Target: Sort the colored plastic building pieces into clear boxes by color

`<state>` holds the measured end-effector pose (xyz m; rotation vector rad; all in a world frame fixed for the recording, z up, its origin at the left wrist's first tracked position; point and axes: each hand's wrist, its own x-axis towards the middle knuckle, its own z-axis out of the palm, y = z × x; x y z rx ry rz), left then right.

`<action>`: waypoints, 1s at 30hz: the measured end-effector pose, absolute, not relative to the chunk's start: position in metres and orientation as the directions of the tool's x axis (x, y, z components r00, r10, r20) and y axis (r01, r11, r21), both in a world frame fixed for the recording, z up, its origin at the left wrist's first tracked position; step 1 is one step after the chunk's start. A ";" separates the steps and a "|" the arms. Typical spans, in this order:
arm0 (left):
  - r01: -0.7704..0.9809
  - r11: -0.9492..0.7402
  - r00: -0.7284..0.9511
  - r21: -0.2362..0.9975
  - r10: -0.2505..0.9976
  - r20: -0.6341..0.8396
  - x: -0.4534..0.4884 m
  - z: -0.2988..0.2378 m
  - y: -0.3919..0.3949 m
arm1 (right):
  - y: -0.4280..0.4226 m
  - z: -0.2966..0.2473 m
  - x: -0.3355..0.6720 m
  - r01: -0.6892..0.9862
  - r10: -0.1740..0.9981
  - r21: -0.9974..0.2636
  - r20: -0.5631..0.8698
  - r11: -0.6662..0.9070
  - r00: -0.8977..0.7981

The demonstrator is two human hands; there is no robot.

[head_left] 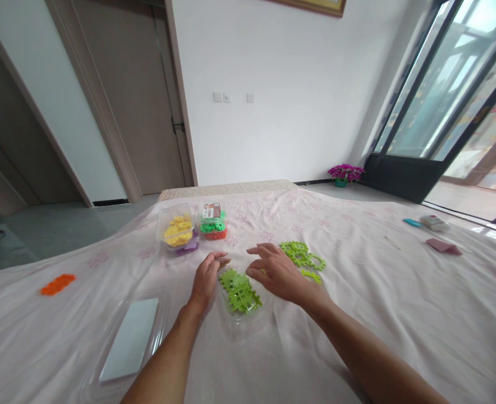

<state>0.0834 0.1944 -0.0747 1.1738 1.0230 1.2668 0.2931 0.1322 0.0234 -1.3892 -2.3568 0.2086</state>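
A clear plastic container (236, 322) lies in front of me with several light-green toy building pieces (242, 292) inside, flat and notched at the edges. My left hand (206, 276) is at its far left corner, with fingers and thumb closed on the rim. Over the right side of the container, my right hand (275, 272) has its fingers apart and nothing visible in them. Just beyond that hand, more light-green notched pieces (296, 252) are spread on the cloth, one of them ring-shaped. A small curved green piece (311, 276) lies close to my right wrist.
A clear tub of yellow pieces (178, 230) sits on purple ones (188, 247). Beside it is a labelled box of green and red pieces (213, 225). An orange piece (58, 284) and a clear lid with a white card (130, 339) lie left; pink paper (444, 246) lies right.
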 end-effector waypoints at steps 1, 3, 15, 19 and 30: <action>-0.141 -0.055 0.065 0.988 0.996 0.064 0.083 -0.075 0.195 | 0.131 0.023 0.292 0.819 0.867 -0.291 0.226 0.495 -0.444; -0.124 -0.061 0.068 0.990 0.995 0.070 0.082 -0.076 0.197 | 0.128 0.022 0.289 0.828 0.865 -0.249 0.162 0.502 -0.475; -0.103 -0.081 0.152 0.991 0.984 0.096 0.081 -0.073 0.199 | 0.126 0.008 0.286 0.826 0.841 -0.159 0.092 0.541 -0.533; -0.090 -0.070 0.153 0.994 0.985 0.083 0.081 -0.075 0.200 | 0.132 0.012 0.289 0.856 0.870 -0.174 0.183 0.487 -0.458; -0.102 -0.059 0.134 0.993 0.988 0.072 0.081 -0.083 0.204 | 0.149 0.043 0.364 0.991 0.989 -0.119 -0.132 0.054 -0.069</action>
